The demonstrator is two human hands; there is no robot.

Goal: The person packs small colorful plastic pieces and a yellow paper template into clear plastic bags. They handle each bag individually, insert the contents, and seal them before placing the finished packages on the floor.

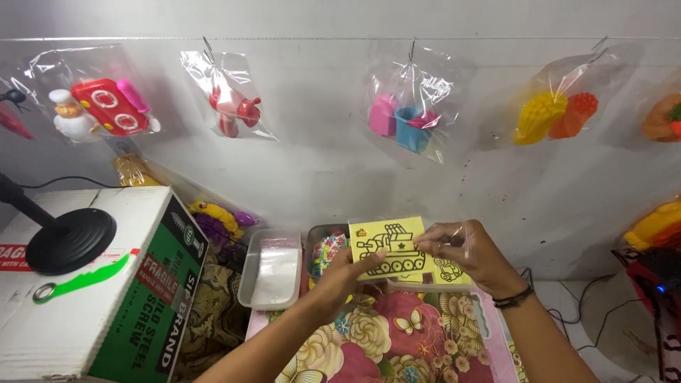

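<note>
My left hand (pixel 349 273) and right hand (pixel 464 248) both pinch a yellow card (pixel 389 248). I hold it flat, picture facing me, above the floral box (pixel 397 340)

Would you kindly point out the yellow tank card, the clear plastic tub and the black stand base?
yellow tank card (pixel 389 245), head view, on the tank drawing.
clear plastic tub (pixel 271 273), head view, on its see-through floor.
black stand base (pixel 71 240), head view, on the round disc's top.
</note>
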